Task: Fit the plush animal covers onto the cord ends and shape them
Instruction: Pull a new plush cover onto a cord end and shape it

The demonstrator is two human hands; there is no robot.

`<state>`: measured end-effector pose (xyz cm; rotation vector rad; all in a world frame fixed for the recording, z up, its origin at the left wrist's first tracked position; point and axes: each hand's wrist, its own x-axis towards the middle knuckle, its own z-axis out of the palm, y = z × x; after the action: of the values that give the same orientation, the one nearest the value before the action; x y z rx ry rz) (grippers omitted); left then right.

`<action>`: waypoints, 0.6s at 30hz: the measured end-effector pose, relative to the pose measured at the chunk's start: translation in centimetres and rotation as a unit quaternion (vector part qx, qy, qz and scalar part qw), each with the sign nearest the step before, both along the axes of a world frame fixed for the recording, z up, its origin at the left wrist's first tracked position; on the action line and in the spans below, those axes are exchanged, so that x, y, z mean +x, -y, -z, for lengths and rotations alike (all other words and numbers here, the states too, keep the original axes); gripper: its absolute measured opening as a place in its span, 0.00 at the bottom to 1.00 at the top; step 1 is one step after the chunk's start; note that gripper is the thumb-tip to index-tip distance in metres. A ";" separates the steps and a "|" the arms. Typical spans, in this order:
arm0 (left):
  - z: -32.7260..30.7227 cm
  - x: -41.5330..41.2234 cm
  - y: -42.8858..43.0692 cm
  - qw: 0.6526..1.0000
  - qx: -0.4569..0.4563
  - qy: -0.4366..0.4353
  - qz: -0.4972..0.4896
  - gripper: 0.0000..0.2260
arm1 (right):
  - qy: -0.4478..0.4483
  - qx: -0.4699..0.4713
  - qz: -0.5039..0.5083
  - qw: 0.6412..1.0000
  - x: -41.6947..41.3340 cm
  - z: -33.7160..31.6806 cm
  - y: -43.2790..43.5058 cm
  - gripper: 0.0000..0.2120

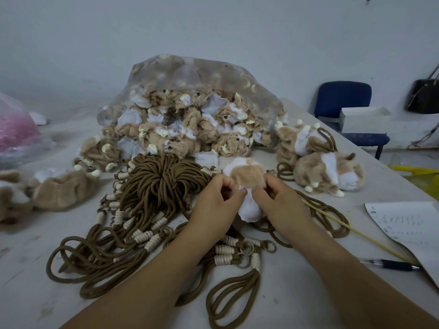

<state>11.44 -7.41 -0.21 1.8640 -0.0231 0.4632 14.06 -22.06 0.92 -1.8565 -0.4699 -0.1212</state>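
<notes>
Left hand (215,195) and right hand (276,198) both pinching one plush cover (247,179) – fingers curled on it; brown cords (147,186) beside

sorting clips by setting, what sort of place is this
Most likely a small toy-assembly workshop. A clear bag spills many plush covers, a heap of brown cords lies on the table, and finished plush animals pile up at the right, near a handwritten sheet.
</notes>
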 end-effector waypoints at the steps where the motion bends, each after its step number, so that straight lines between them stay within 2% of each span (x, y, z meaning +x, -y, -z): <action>1: 0.0 0.1 -0.1 1.000 -0.010 -0.002 -0.012 0.08 | 0.010 -0.008 -0.011 1.000 -0.1 0.0 -0.1 0.08; 5: 0.1 0.4 -0.9 0.997 -0.046 -0.016 -0.060 0.12 | 0.042 -0.055 -0.062 0.996 -0.7 0.2 -0.9 0.10; 7: 0.1 0.5 -1.2 0.996 -0.054 -0.017 -0.065 0.13 | -0.013 -0.019 -0.080 0.997 -0.8 0.2 -1.0 0.14; 10: 0.1 0.7 -1.5 0.995 -0.067 -0.015 -0.072 0.15 | -0.123 0.039 -0.169 0.977 -0.7 0.5 -0.8 0.16; 12: 0.0 0.7 -1.4 0.995 -0.064 -0.017 -0.071 0.14 | -0.139 0.037 -0.194 0.970 -0.7 0.7 -0.8 0.22; 14: 0.0 0.6 -1.2 0.995 -0.081 -0.019 -0.053 0.14 | -0.134 0.036 -0.177 0.974 -0.6 0.7 -1.0 0.25; 16: -0.2 0.3 -1.0 0.995 -0.097 -0.009 -0.026 0.15 | -0.119 0.049 -0.143 0.981 -0.4 0.7 -1.0 0.20; 18: -0.4 0.0 -0.7 0.997 -0.081 0.011 -0.001 0.14 | -0.102 0.064 -0.106 0.987 -0.2 0.6 -0.7 0.09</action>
<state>11.47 -6.66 0.17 1.6993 0.0013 0.4730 13.83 -21.34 0.28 -1.6618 -0.5008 0.1782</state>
